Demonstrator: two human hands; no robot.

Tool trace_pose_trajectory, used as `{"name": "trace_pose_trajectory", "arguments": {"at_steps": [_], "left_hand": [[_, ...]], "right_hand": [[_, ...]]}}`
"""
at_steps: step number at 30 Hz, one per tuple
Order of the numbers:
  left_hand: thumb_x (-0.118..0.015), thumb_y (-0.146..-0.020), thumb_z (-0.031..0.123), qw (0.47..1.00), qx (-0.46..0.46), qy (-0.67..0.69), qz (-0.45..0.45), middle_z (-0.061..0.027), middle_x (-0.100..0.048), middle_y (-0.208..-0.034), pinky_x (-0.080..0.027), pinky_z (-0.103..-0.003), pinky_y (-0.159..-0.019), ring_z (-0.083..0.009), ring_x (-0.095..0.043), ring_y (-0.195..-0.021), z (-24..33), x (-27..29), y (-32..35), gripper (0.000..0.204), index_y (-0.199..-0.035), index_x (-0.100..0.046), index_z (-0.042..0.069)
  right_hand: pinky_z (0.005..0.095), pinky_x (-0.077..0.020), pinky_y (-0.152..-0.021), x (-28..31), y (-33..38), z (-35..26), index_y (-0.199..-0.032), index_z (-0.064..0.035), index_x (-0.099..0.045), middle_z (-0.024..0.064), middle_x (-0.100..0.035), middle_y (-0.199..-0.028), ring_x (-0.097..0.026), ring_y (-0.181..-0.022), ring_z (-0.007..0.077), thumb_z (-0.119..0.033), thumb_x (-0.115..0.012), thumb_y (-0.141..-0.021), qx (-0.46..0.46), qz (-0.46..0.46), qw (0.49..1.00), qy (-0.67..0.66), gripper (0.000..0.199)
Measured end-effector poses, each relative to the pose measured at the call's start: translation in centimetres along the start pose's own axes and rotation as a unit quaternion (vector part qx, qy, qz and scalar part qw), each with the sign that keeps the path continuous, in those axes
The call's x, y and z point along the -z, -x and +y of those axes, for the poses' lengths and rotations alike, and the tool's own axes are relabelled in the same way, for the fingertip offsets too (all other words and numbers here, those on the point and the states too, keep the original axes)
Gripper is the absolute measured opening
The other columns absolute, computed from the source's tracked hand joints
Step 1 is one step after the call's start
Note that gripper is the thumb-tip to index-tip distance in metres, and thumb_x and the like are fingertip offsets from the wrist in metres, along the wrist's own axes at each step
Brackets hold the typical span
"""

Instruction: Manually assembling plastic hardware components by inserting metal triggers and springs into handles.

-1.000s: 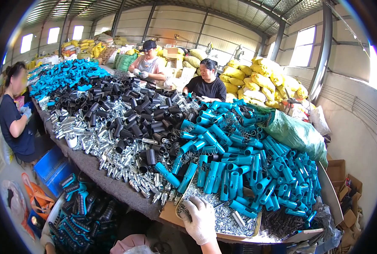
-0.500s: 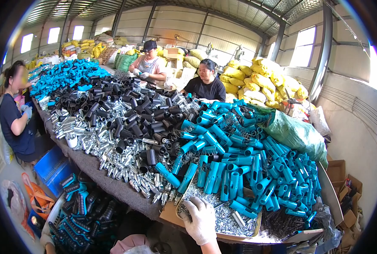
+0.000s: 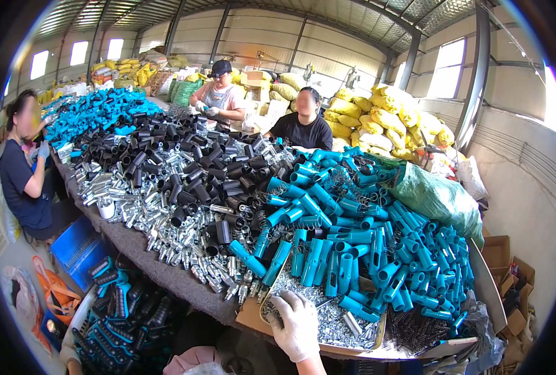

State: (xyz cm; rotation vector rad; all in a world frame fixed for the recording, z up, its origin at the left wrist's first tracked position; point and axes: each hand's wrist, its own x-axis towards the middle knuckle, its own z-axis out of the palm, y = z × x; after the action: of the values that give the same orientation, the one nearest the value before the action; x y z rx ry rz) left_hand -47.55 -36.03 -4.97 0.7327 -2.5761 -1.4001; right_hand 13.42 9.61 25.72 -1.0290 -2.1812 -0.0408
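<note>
My right hand (image 3: pixel 295 326), in a white glove, is over the near left corner of a shallow tray (image 3: pixel 378 334) of small metal parts. Its fingers are apart and slightly bent, with nothing seen in them; whether it touches the parts I cannot tell. Teal slotted tubes (image 3: pixel 353 306) lie in and behind the tray. At the lower left, my gloved left hand (image 3: pixel 70 351) is beside the white rim (image 3: pixel 82 312) of a container. Black-and-teal grip-shaped parts (image 3: pixel 119 312) fill that container. The fingers of this hand are mostly hidden.
Heaps of black tubes (image 3: pixel 197 162), shiny metal cylinders (image 3: pixel 159 219) and teal parts cover the long table. Dark coil springs (image 3: pixel 415 331) lie right of the tray. A blue crate (image 3: pixel 81 250) stands on the floor at left. Three co-workers are around the table.
My two hands stay where they were. The co-worker at the left has shifted their head and hands. The co-worker in black across the table has raised and turned their head.
</note>
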Motion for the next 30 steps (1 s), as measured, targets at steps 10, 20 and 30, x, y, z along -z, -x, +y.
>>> {"name": "trace_pose_trajectory", "arguments": {"at_steps": [10,20,30], "left_hand": [[-0.054,-0.086,0.028,0.999,-0.020,-0.045,-0.005,-0.0210,-0.074,-0.093,-0.051,-0.043,-0.074,-0.0311,-0.070,-0.088,-2.3,-3.5,-3.1,0.044,-0.096,-0.073,-0.011],[-0.051,-0.086,0.027,0.981,-0.049,-0.181,-0.048,-0.0234,-0.074,-0.101,-0.052,-0.046,-0.080,-0.0335,-0.070,-0.099,-1.8,-2.7,-1.2,0.044,-0.098,-0.073,-0.010],[-0.052,-0.085,0.025,0.986,-0.036,-0.149,-0.073,-0.0211,-0.074,-0.102,-0.052,-0.045,-0.080,-0.0308,-0.070,-0.099,-1.9,-3.2,-1.1,0.043,-0.100,-0.073,-0.010]], "right_hand": [[0.0469,-0.0449,-0.097,0.1,0.2,0.6,-0.115,-0.0113,-0.067,0.0115,-0.062,-0.120,-0.057,-0.113,0.0334,-0.022,-0.076,-0.079,-0.007,0.001,1.000,0.009,0.039],[0.0469,-0.0453,-0.096,0.1,0.1,0.6,-0.115,-0.0108,-0.067,0.0116,-0.063,-0.120,-0.058,-0.112,0.0339,-0.020,-0.076,-0.078,-0.005,0.002,1.000,0.010,0.039],[0.0468,-0.0452,-0.096,0.7,0.3,0.3,-0.114,-0.0105,-0.067,0.0121,-0.063,-0.120,-0.058,-0.112,0.0342,-0.020,-0.076,-0.079,-0.006,0.007,1.000,0.020,0.038]]}}
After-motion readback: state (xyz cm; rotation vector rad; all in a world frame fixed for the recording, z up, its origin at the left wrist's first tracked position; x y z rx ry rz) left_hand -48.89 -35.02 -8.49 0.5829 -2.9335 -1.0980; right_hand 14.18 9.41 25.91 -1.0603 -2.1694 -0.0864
